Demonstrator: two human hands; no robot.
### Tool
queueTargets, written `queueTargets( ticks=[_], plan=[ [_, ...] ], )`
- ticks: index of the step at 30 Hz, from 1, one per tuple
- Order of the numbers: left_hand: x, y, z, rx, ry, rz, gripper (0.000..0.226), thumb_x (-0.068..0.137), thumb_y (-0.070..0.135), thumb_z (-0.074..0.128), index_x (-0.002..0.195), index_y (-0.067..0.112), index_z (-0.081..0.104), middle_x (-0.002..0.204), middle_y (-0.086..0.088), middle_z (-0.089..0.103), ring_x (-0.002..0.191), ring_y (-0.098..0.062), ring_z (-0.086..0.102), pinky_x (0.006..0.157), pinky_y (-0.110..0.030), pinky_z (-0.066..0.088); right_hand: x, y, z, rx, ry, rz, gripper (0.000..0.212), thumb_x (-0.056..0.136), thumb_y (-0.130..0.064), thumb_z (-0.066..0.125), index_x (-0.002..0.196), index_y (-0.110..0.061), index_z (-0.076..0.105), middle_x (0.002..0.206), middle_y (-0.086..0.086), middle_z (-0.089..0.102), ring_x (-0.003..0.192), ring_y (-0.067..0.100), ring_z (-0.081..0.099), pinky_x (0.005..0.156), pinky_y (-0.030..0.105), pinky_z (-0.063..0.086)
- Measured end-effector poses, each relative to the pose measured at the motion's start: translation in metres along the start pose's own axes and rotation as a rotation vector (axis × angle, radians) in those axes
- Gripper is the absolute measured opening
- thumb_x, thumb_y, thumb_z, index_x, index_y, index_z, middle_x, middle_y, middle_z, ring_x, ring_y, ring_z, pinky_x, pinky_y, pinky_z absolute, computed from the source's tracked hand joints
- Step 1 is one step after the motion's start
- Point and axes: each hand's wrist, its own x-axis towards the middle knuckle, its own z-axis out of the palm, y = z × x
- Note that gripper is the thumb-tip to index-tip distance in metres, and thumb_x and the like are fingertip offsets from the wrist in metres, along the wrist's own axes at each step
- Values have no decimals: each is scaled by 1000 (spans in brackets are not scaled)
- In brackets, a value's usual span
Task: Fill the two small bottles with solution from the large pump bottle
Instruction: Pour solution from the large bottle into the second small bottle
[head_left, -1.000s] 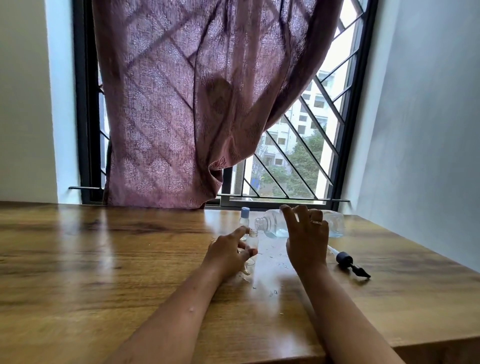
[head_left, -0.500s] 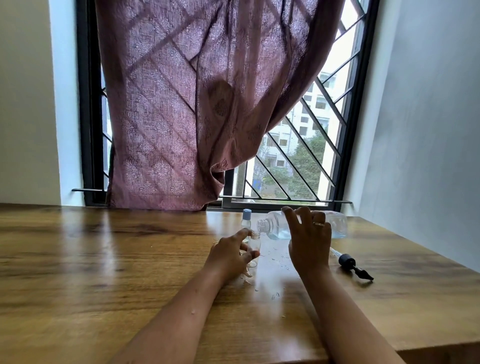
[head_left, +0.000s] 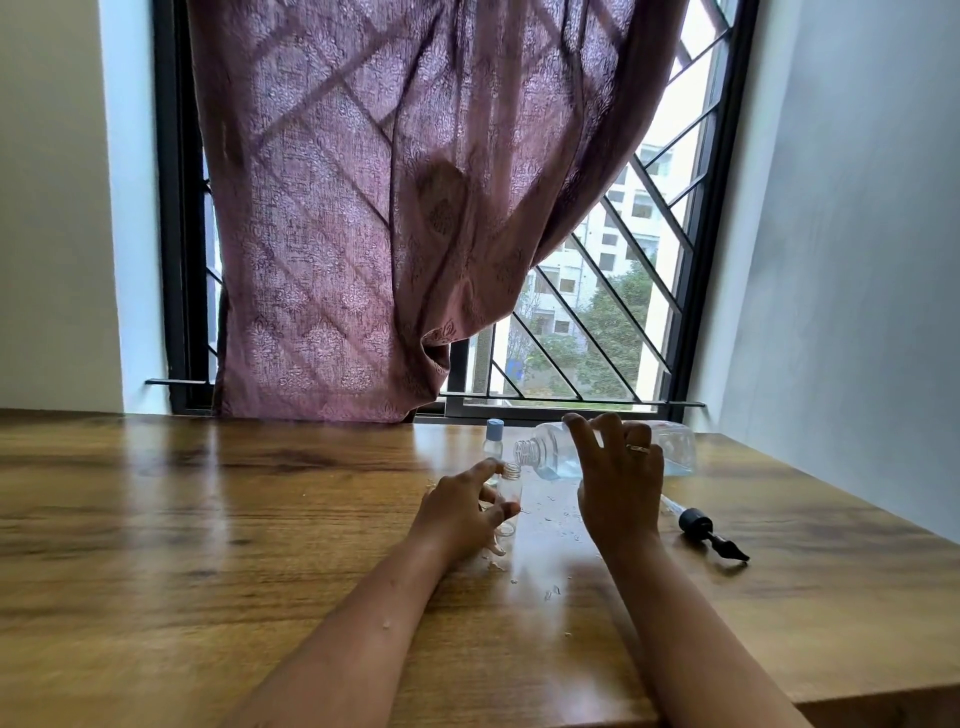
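The left hand (head_left: 462, 512) grips 1 small open bottle (head_left: 506, 493), standing on the wooden surface (head_left: 208, 519). The right hand (head_left: 618, 483) grips the big bottle (head_left: 550, 454), tipped flat with its open mouth just above the small one. Another small bottle with a blue cap (head_left: 494, 439) stands behind. The pump (head_left: 709, 532) lies to the right.
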Motion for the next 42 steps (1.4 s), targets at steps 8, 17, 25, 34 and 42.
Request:
queueTargets(
  ticks=[8, 17, 25, 34, 42],
  plan=[
    [0, 0, 1, -50, -8, -4, 43, 81, 40, 68, 120, 35, 51, 102, 6, 71, 87, -14, 66, 86, -32, 52, 1, 0, 1, 11, 8, 5, 73, 49, 9, 53, 114, -25, 56, 93, 4, 53, 82, 26, 38, 59, 34, 38],
    [2, -4, 3, -92, -12, -26, 40, 79, 39, 70, 116, 36, 52, 92, 9, 71, 84, -15, 68, 86, -37, 53, 1, 0, 0, 7, -1, 9, 74, 48, 8, 52, 114, -26, 56, 94, 3, 54, 83, 27, 40, 60, 34, 37],
    [2, -3, 3, -105, -17, -24, 40, 80, 37, 70, 116, 35, 53, 93, 9, 71, 83, -13, 68, 86, -34, 53, 0, 0, 1, 13, 1, 9, 75, 48, 8, 56, 116, -26, 54, 95, 3, 53, 85, 26, 38, 61, 34, 36],
    [4, -6, 4, -105, -19, -21, 40, 80, 38, 70, 116, 36, 52, 95, 7, 72, 83, -13, 68, 85, -36, 54, 1, 0, 2, -9, 3, 14, 74, 51, 7, 50, 116, -28, 54, 95, 2, 54, 85, 26, 37, 61, 34, 35],
    [4, -6, 4, -104, -15, -20, 40, 80, 38, 70, 116, 36, 52, 97, 6, 72, 84, -15, 68, 86, -36, 54, 0, 0, 1, -23, 19, 0, 77, 47, 7, 57, 115, -28, 54, 97, 2, 49, 85, 26, 37, 61, 33, 34]
  ],
)
